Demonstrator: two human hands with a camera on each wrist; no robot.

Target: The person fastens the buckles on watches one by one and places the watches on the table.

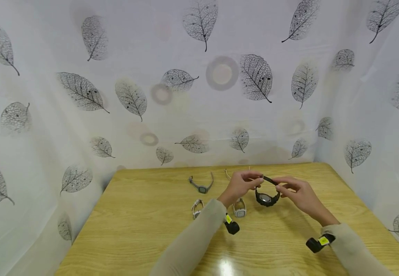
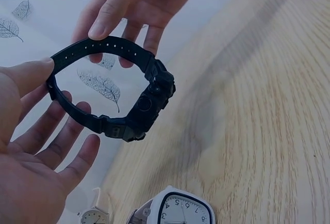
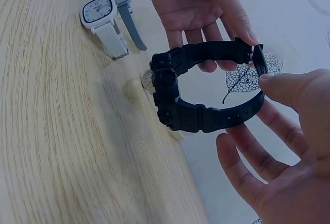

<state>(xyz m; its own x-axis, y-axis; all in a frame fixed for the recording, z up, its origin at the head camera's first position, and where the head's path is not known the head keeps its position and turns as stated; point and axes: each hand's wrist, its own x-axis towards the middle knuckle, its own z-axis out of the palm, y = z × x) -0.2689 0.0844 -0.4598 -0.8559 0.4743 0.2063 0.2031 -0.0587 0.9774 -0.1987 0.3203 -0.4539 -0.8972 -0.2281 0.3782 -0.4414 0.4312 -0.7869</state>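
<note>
A chunky black wristwatch (image 1: 267, 199) hangs above the right part of the table, its strap joined into a loop with the case at the bottom. My left hand (image 1: 239, 186) pinches the strap near the buckle between thumb and fingers. From the other side, my right hand (image 1: 299, 194) pinches the perforated strap (image 2: 116, 46) between thumb and fingers. In the right wrist view the strap end (image 3: 260, 61) passes by the buckle, with the right thumb against it. Below my left hand lies a white square-cased watch (image 1: 239, 212).
A grey watch (image 1: 202, 189) lies at the back of the wooden table (image 1: 134, 222). Another light-strapped watch (image 1: 197, 211) is partly hidden by my left sleeve. Behind my left hand shows part of a pale strap (image 1: 227, 174). A leaf-print curtain (image 1: 192, 111) surrounds the table's back and sides.
</note>
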